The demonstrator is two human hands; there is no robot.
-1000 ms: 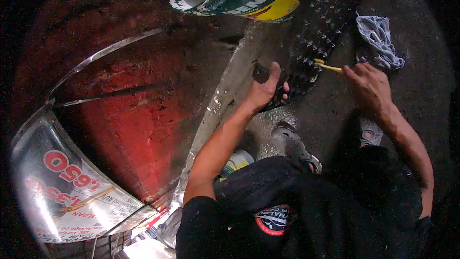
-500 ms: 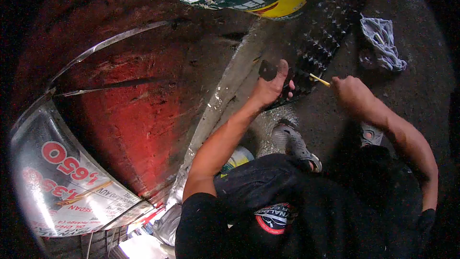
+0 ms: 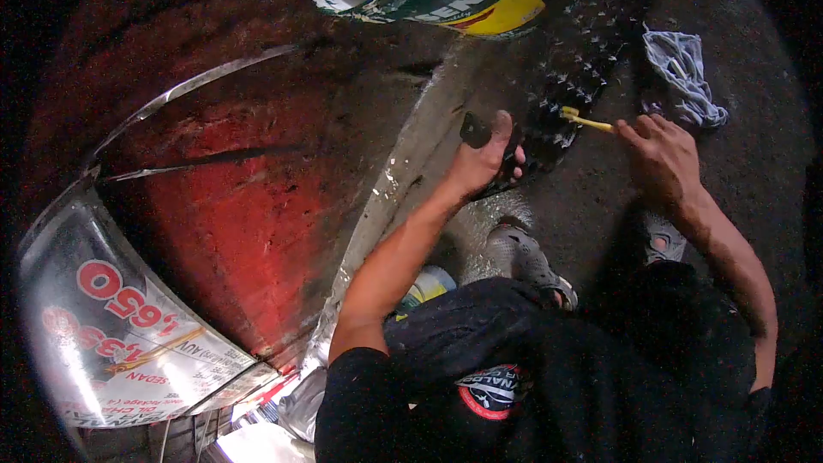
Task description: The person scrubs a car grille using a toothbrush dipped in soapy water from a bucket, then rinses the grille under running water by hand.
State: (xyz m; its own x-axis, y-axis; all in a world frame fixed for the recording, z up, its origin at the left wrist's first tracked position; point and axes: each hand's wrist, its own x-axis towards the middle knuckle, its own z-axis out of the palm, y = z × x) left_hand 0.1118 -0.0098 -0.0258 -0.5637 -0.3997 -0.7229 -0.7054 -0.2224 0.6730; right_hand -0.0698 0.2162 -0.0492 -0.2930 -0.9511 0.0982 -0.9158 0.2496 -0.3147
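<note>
Yellow brush (image 3: 590, 123) is gripped by its handle in the right hand (image 3: 662, 154), with the fingers folded round it. Its small head is held by the edge of a black, bumpy mat (image 3: 591, 73), though it cannot be told if the mat is touched. The left hand (image 3: 486, 159) is curled at the near end of the mat, with the thumb pointed up and some fingertips seen at the side. A dark, square bit (image 3: 473, 128) is seen beside the thumb, but it cannot be told how tightly anything is held there.

Past the right hand, a grey rag (image 3: 687, 77) is laid crumpled on the dark floor (image 3: 737, 180). Grey shoes (image 3: 517, 253) are worn, and a black shirt (image 3: 591, 386) with a round badge (image 3: 491, 391) is seen. Near one knee, a small tub (image 3: 431, 283) is partly hidden.

Farther off, a big green and yellow bucket (image 3: 446, 2) is seen at the top. To the left, a shiny sign (image 3: 141, 326) with red numbers is seen by a red patch (image 3: 257, 240).
</note>
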